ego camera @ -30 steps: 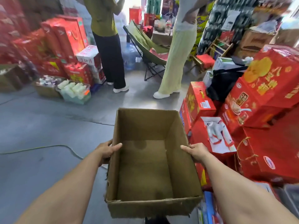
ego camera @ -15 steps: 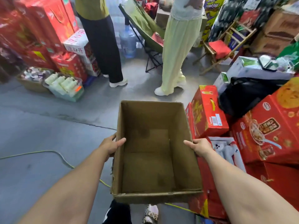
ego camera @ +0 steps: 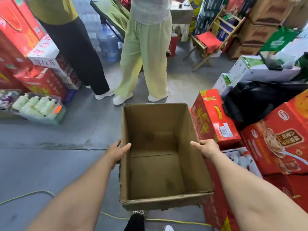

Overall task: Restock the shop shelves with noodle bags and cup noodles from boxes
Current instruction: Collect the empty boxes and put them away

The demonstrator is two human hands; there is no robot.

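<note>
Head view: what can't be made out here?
All head view.
- Fingers of left hand and right hand: outside the cardboard box walls, hidden by the hands; only thumbs show.
- Person in pale trousers: upper body cut off by top edge.
- Red cartons on the left: print blurred.

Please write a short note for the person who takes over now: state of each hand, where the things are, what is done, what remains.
Left hand grips the left wall of the cardboard box, thumb inside the rim.
Right hand grips the right wall.
The box is open on top and empty, held between both hands.
Red cartons are stacked at the right; two people stand ahead.
Done: apparently this box is unpacked.
Left: no shelf or noodles in view; probably set it aside and fetch a full one.
</note>
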